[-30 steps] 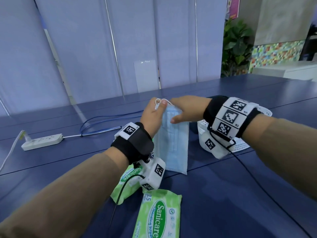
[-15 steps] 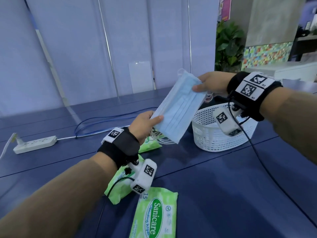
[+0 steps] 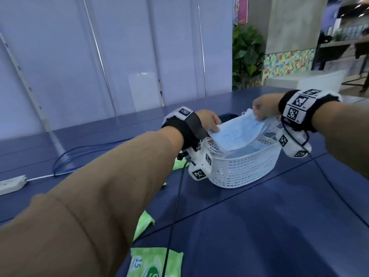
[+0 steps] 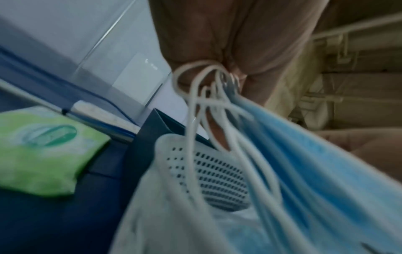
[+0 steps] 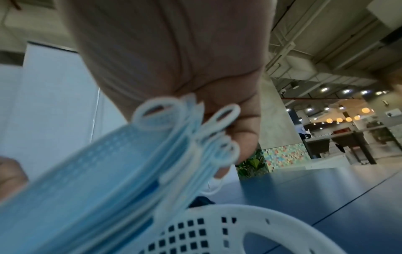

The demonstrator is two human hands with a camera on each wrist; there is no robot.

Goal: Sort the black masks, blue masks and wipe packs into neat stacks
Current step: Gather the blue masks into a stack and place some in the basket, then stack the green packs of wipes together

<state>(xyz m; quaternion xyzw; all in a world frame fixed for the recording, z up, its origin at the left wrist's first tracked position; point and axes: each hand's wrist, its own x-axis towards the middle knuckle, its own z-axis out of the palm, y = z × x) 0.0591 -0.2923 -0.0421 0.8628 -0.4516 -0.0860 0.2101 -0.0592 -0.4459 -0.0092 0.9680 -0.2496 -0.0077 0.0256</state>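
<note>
Tabletop (image 3: 259, 226): wipe packs (image 3: 157, 262) lie unsorted at its near edge.
Basket (image 3: 243, 168): the bundle of blue masks (image 3: 235, 134), held high half a second ago, now sits over it.
Meaning: probably the blue stack's spot.
Left hand (image 3: 207, 121): pinches the bundle's near end.
Right hand (image 3: 263, 106): pinches the far end.

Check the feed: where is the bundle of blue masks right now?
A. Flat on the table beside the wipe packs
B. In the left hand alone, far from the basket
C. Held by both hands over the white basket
C: the left hand and right hand each grip an end of the blue masks, held just above the white basket.
</note>
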